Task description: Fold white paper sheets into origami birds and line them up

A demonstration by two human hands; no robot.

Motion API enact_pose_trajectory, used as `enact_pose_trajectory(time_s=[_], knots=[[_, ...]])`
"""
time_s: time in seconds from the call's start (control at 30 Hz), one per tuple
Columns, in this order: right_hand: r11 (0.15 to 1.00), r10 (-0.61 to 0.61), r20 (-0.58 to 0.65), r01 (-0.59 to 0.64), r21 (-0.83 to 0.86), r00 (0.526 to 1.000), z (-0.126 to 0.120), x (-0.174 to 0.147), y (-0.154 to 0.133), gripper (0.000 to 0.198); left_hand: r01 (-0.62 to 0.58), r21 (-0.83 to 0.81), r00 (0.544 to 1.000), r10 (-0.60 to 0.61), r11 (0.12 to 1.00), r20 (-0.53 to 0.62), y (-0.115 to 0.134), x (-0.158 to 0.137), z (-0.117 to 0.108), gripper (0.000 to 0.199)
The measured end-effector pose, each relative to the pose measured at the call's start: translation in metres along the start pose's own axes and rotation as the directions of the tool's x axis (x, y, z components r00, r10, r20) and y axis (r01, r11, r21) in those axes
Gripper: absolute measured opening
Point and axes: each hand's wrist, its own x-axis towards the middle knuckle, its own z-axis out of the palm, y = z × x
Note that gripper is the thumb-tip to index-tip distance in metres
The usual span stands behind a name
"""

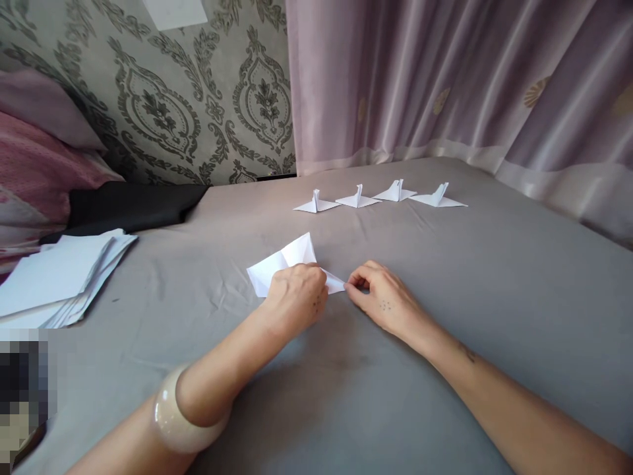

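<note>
A partly folded sheet of white paper (pixel 270 267) lies on the grey cloth surface, its creased flaps spread toward the upper left. My left hand (pixel 299 287) is closed over the middle of it, knuckles up, and covers part of the folds. The paper's narrow point on the right is pinched between the thumb and fingers of my right hand (pixel 378 293). Beyond my hands, several folded white paper figures (pixel 359 198) stand in a row, each with flat pointed sides and an upright middle.
At the left is a stack of white paper sheets (pixel 54 274), with a black item (pixel 133 211) behind it. Pink fabric (pixel 44 138) is heaped at the far left. A patterned wall (pixel 212 92) and a mauve curtain (pixel 420 79) border the grey cloth surface (pixel 494 284).
</note>
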Motion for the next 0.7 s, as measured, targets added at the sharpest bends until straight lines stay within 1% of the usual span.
enact_pose_trajectory(time_s=[0.07, 0.17, 0.23, 0.27, 0.4, 0.5, 0.6, 0.7], knots=[[0.998, -0.015, -0.014, 0.016, 0.066, 1.000, -0.001, -0.002, 0.005, 0.011, -0.007, 0.007, 1.000, 0.008, 1.000, -0.004, -0.001, 0.001, 0.000, 0.029], [0.979, 0.023, -0.074, -0.007, 0.205, 0.997, -0.002, -0.007, 0.012, 0.013, -0.010, 0.018, 1.000, 0.010, 1.000, 0.006, -0.001, 0.000, -0.001, 0.029], [0.972, 0.035, -0.116, -0.007, 0.235, 0.993, -0.003, -0.011, 0.014, 0.014, -0.001, 0.021, 1.000, 0.001, 1.000, 0.011, 0.000, 0.000, -0.001, 0.029], [0.974, 0.020, -0.126, 0.009, 0.226, 0.992, -0.002, -0.014, 0.013, 0.015, 0.002, 0.021, 1.000, -0.003, 1.000, 0.008, 0.000, 0.000, -0.001, 0.029], [0.982, -0.133, -0.104, 0.146, 0.120, 0.986, 0.000, -0.023, 0.005, 0.024, -0.004, 0.016, 1.000, 0.004, 1.000, -0.018, 0.001, 0.001, 0.001, 0.029], [0.973, -0.231, -0.061, 0.230, -0.019, 0.971, 0.001, -0.028, -0.002, 0.034, 0.000, 0.020, 1.000, 0.000, 1.000, -0.027, 0.001, 0.000, 0.001, 0.028], [0.946, -0.276, -0.014, 0.270, -0.179, 0.961, 0.002, -0.031, -0.006, 0.041, 0.002, 0.023, 1.000, -0.001, 1.000, -0.015, 0.002, -0.001, 0.000, 0.028], [0.919, -0.301, 0.004, 0.292, -0.265, 0.953, 0.002, -0.032, -0.006, 0.041, -0.004, 0.025, 1.000, 0.004, 1.000, -0.004, 0.002, -0.002, -0.002, 0.030]])
